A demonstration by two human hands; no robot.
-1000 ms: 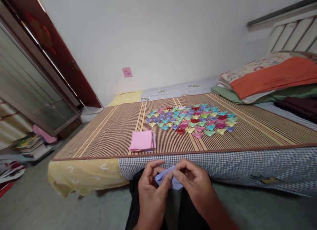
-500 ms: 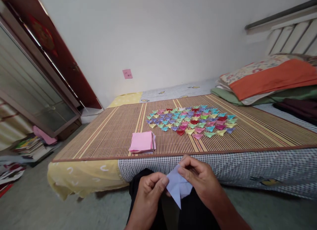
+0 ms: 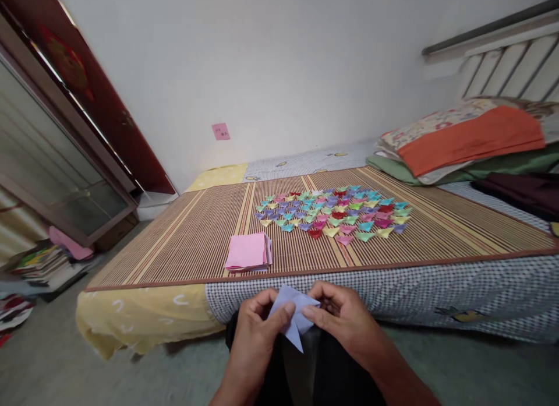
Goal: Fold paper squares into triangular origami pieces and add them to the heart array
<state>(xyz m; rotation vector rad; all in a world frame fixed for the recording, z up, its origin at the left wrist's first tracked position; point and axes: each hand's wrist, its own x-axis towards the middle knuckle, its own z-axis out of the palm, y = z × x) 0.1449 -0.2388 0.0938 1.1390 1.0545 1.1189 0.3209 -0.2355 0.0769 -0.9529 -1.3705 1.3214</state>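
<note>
A pale lavender sheet of origami paper, partly folded with one pointed flap hanging down, is held between both hands above my lap. My left hand pinches its left side, thumb lying on the front face. On the right edge, my right hand grips with thumb in front and curled fingers behind. Beyond the hands, a stack of square paper with a pink sheet on top lies near the mat's front edge. Many small folded paper pieces in several colours stand in rows to its right.
A striped bamboo mat covers the bed. Folded bedding is piled at the right, by dark cloth. A pink note sticks to the wall. Books lie on the floor at the left.
The lavender paper has turned and shifted slightly left. My left thumb has moved onto its front face, and my right hand has slid down from the top corner to the right side.
</note>
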